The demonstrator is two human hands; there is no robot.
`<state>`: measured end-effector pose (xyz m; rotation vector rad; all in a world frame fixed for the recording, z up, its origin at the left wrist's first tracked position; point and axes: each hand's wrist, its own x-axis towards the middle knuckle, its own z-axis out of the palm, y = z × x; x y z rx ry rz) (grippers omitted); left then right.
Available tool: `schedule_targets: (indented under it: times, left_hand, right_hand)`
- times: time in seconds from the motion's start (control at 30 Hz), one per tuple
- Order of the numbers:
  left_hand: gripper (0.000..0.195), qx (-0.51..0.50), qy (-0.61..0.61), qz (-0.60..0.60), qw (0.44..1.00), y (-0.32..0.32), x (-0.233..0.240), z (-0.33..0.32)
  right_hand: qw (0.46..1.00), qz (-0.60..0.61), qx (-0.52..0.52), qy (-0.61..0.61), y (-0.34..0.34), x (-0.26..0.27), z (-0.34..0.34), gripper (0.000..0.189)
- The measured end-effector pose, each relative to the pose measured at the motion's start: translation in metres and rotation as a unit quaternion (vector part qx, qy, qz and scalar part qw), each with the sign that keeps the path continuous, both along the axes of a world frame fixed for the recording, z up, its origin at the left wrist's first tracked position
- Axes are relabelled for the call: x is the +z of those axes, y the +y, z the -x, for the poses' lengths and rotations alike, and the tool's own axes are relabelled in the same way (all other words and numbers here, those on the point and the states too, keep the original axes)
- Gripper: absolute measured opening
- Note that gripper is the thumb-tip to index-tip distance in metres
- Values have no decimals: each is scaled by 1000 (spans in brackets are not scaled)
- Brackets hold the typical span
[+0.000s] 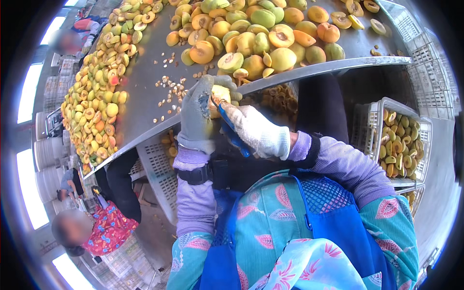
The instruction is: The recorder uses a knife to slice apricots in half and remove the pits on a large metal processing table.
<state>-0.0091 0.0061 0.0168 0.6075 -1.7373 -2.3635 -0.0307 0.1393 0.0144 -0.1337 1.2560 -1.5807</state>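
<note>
My left hand (pixel 198 105), in a grey coated glove, is closed around a yellow stone fruit (pixel 219 95) just off the table's front edge. The glove's palm side is stained and worn. Wearing a white knit glove, my right hand (pixel 259 128) grips a blue-handled tool (pixel 232 132). Its dark tip meets the fruit, where the flesh looks cut; the exact shape of the blade is hidden. Beyond my hands, a heap of whole and halved apricot-like fruits (pixel 253 40) rests on the metal table (pixel 145 90).
Loose pits (pixel 172 88) are scattered left of my hands. A longer fruit pile (pixel 98 105) covers the table's far left. White crates stand below at left (pixel 159 170) and, holding halves, at right (pixel 427 145). Another person (pixel 108 228) is beside the table at left.
</note>
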Motion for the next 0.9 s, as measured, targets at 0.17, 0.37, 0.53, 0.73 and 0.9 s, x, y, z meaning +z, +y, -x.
schedule_targets:
  times: [0.17, 0.37, 0.53, 0.73, 0.9]
  left_hand:
    - [44, 28, -10, 36, 999, 0, -13, 14]
    - [40, -137, 86, 86, 983, -8, -5, 22]
    - [41, -202, 12, 168, 965, -22, -9, 34]
    - [50, -269, 92, 211, 935, -30, -25, 34]
    - [44, 59, 88, -138, 985, -16, -29, -4]
  right_hand:
    - [972, 168, -26, -165, -1, -16, 0, 55]
    - [965, 143, -73, -206, -4, -7, -7, 64]
    - [983, 130, -40, -121, 0, -14, -3, 57]
    - [770, 407, 44, -489, -1, -34, 1, 47]
    - [722, 468, 113, -497, -3, -20, -4, 47]
